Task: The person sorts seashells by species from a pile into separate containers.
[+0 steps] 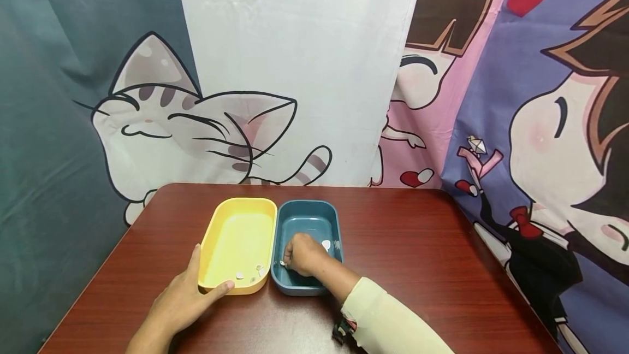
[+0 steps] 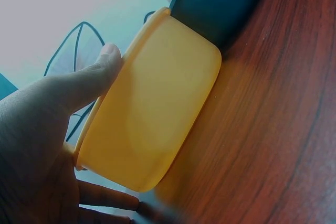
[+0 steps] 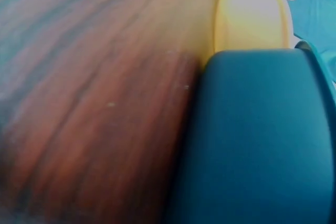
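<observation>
A yellow plastic box [image 1: 237,239] stands on the table, with a few small pale pieces [image 1: 239,275] at its near end. My left hand [image 1: 179,299] rests at its near left corner, thumb along the near rim and straight fingers by the left side; the left wrist view shows the thumb [image 2: 94,77] touching the rim. Beside it is a dark blue box [image 1: 307,210]. My right hand [image 1: 306,255] reaches into it with curled fingers, pinching a small white piece [image 1: 282,263] at the fingertips. Another white piece [image 1: 326,245] lies inside, right of that hand.
Both boxes stand side by side on a reddish-brown wooden table [image 1: 393,245]. Behind it hangs a cloth [image 1: 304,42] printed with cartoon figures. A dark device [image 1: 344,328] is strapped by the right sleeve [image 1: 388,316]. The right wrist view shows mainly the blue box's outer wall [image 3: 262,140].
</observation>
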### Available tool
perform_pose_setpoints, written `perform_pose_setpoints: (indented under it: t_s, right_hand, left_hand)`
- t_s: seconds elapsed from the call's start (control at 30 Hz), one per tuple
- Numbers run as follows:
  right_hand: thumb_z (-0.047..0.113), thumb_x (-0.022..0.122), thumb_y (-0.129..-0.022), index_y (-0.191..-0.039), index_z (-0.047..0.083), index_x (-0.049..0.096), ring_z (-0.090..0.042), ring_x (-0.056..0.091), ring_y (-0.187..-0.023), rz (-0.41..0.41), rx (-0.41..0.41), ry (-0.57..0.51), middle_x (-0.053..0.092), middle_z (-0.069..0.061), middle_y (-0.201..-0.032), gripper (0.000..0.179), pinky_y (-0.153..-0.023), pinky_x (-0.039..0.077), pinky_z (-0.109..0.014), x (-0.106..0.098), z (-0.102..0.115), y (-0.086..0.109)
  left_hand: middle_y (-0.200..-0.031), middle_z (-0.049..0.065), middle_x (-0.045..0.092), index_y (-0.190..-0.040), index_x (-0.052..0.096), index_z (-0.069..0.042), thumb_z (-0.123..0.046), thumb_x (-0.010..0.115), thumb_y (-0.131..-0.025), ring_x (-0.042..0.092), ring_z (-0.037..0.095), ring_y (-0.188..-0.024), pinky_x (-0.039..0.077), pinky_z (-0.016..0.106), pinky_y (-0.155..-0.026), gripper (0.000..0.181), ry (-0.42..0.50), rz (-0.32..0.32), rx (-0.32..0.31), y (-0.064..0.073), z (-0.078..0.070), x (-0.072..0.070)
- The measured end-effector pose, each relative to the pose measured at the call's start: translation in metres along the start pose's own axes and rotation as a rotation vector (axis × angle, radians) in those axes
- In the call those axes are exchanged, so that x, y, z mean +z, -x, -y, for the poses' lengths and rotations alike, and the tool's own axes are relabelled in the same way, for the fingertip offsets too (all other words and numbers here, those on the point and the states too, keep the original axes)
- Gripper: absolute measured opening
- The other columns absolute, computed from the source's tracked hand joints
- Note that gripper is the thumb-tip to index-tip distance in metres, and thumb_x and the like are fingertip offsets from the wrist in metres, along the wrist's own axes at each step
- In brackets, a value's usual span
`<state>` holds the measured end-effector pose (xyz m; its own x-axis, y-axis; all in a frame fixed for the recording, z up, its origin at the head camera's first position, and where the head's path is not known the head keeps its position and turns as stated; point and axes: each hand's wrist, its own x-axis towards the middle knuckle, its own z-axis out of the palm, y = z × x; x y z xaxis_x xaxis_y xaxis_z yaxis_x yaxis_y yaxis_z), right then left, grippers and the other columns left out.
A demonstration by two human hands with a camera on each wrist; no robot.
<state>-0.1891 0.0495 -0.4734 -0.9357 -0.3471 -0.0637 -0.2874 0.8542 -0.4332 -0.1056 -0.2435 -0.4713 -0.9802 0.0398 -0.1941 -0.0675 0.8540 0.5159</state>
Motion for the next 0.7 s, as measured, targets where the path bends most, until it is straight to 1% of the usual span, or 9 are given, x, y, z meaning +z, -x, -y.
perform_pose_setpoints:
  t_s: [0.03, 0.07, 0.17, 0.2, 0.33, 0.4, 0.43, 0.57, 0.7]
  right_hand:
    - [0.012, 0.088, -0.089, -0.069, 0.022, 0.079, -0.008, 0.06, -0.073, 0.003, 0.004, -0.013, 0.069, 0.011, -0.072, 0.024, -0.069, 0.054, -0.026, -0.002, 0.001, 0.001]
    - [0.008, 0.087, -0.089, -0.069, 0.019, 0.078, -0.008, 0.057, -0.07, 0.018, 0.024, -0.042, 0.067, 0.01, -0.07, 0.025, -0.067, 0.052, -0.024, -0.014, 0.009, 0.006]
    - [0.007, 0.088, -0.089, -0.071, 0.017, 0.078, -0.009, 0.056, -0.069, -0.003, 0.023, -0.095, 0.067, 0.007, -0.07, 0.022, -0.065, 0.049, -0.024, -0.02, 0.011, 0.008]
    - [0.007, 0.088, -0.089, -0.072, 0.016, 0.079, -0.009, 0.056, -0.071, -0.01, 0.021, -0.123, 0.068, 0.006, -0.073, 0.021, -0.065, 0.048, -0.025, -0.022, 0.011, 0.009]
    - [0.006, 0.087, -0.09, -0.075, 0.015, 0.081, -0.012, 0.062, -0.085, -0.047, -0.011, -0.21, 0.074, -0.001, -0.091, 0.019, -0.073, 0.053, -0.03, -0.031, 0.012, 0.011]
    - [0.008, 0.086, -0.092, -0.077, 0.016, 0.082, -0.014, 0.064, -0.095, -0.062, -0.021, -0.236, 0.074, -0.003, -0.102, 0.018, -0.079, 0.056, -0.033, -0.034, 0.013, 0.012]
    - [0.008, 0.087, -0.091, -0.077, 0.016, 0.082, -0.016, 0.065, -0.098, -0.075, -0.029, -0.243, 0.074, -0.004, -0.104, 0.017, -0.082, 0.056, -0.035, -0.035, 0.013, 0.012]
    - [0.007, 0.086, -0.091, -0.079, 0.016, 0.082, -0.02, 0.066, -0.104, -0.127, -0.057, -0.266, 0.074, -0.006, -0.105, 0.016, -0.089, 0.057, -0.037, -0.037, 0.015, 0.012]
    - [0.009, 0.086, -0.091, -0.08, 0.017, 0.082, -0.019, 0.066, -0.101, -0.154, -0.067, -0.297, 0.075, -0.007, -0.106, 0.014, -0.087, 0.055, -0.036, -0.038, 0.02, 0.011]
  left_hand:
    - [-0.169, 0.041, 0.033, -0.173, -0.009, 0.001, -0.084, 0.064, -0.092, 0.051, 0.06, -0.146, 0.051, 0.074, -0.1, 0.138, 0.0, -0.005, 0.005, 0.001, 0.0, 0.0]
    - [-0.169, 0.041, 0.033, -0.173, -0.009, 0.001, -0.083, 0.065, -0.092, 0.051, 0.06, -0.146, 0.051, 0.074, -0.1, 0.138, 0.0, -0.01, 0.01, 0.001, 0.0, 0.0]
    - [-0.169, 0.041, 0.033, -0.173, -0.008, 0.002, -0.082, 0.065, -0.093, 0.051, 0.06, -0.146, 0.051, 0.073, -0.101, 0.137, 0.001, -0.018, 0.017, 0.002, 0.0, 0.0]
    - [-0.169, 0.041, 0.033, -0.173, -0.008, 0.001, -0.082, 0.065, -0.093, 0.051, 0.06, -0.146, 0.051, 0.073, -0.101, 0.137, 0.0, -0.017, 0.016, 0.002, 0.0, 0.0]
    - [-0.169, 0.041, 0.033, -0.173, -0.009, 0.001, -0.084, 0.064, -0.092, 0.051, 0.06, -0.146, 0.051, 0.073, -0.1, 0.138, 0.0, -0.008, 0.005, 0.001, -0.001, 0.0]
    - [-0.169, 0.041, 0.033, -0.173, -0.009, 0.001, -0.084, 0.064, -0.092, 0.052, 0.06, -0.145, 0.051, 0.073, -0.1, 0.138, -0.001, -0.003, 0.0, 0.0, -0.001, 0.0]
    - [-0.169, 0.041, 0.033, -0.173, -0.009, 0.0, -0.084, 0.064, -0.092, 0.052, 0.06, -0.145, 0.051, 0.073, -0.1, 0.138, -0.002, 0.0, -0.002, -0.001, -0.001, 0.0]
    - [-0.169, 0.041, 0.032, -0.173, -0.009, 0.001, -0.084, 0.064, -0.092, 0.052, 0.059, -0.145, 0.051, 0.073, -0.1, 0.138, -0.002, 0.002, -0.006, -0.001, 0.0, 0.0]
    - [-0.169, 0.041, 0.033, -0.173, -0.008, 0.002, -0.084, 0.064, -0.092, 0.052, 0.059, -0.145, 0.051, 0.073, -0.1, 0.138, -0.001, -0.001, 0.002, -0.001, 0.0, 0.0]
